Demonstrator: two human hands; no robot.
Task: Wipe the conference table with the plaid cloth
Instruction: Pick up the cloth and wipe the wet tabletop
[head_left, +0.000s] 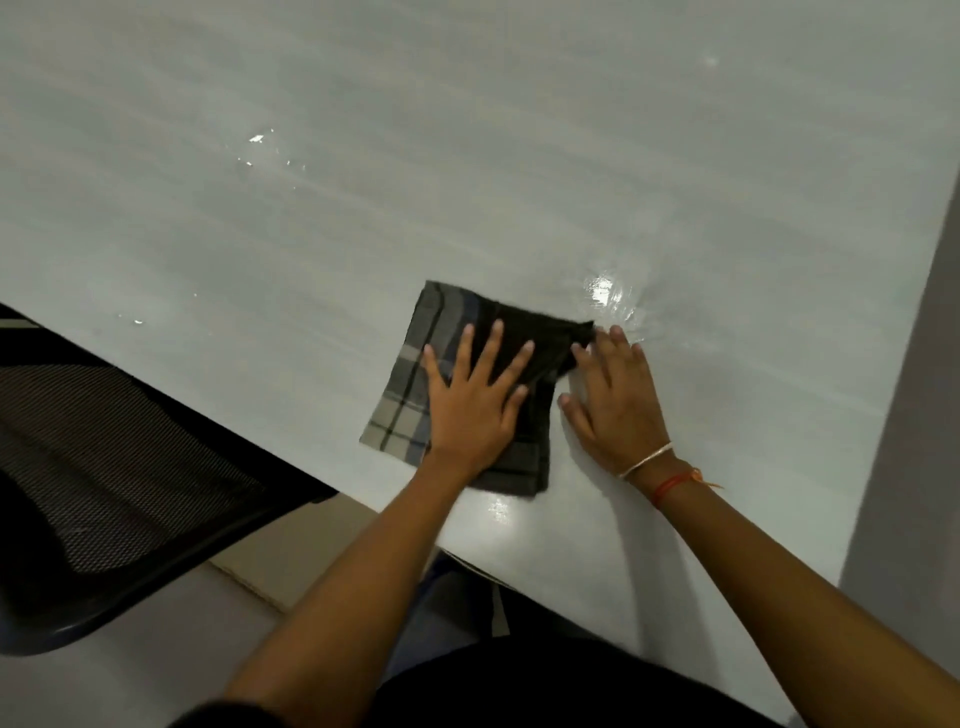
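A folded plaid cloth (410, 384), grey and dark with a darker right half, lies flat on the pale grey conference table (363, 182) near its front edge. My left hand (475, 400) presses flat on the cloth with fingers spread. Just to its right, my right hand (615, 400) rests flat on the bare table, its fingertips touching the cloth's right corner. A bracelet and a red thread sit on the right wrist.
A black mesh office chair (104, 483) stands at the left, tucked close to the table's front edge. The table's right edge (893, 395) borders grey floor. Glossy wet-looking patches (608, 293) shine just beyond the right hand and further left.
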